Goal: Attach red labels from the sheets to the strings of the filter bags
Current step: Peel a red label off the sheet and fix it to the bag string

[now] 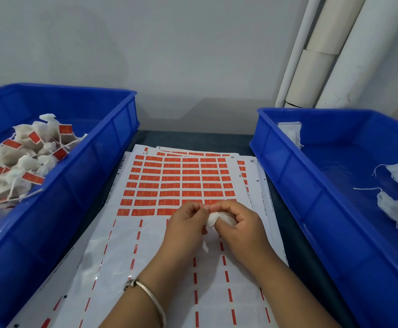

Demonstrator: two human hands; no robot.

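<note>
The right hand (238, 223) clutches a soft, light filter bag (213, 220) while the left hand (188, 221) fingers pinch near its thin string, best held close to the end.

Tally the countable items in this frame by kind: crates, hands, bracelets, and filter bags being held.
Blue crates: 2, left and right
Hands: 2, left and right
Bracelet: 1
Filter bag held: 1
Total: 6
</note>
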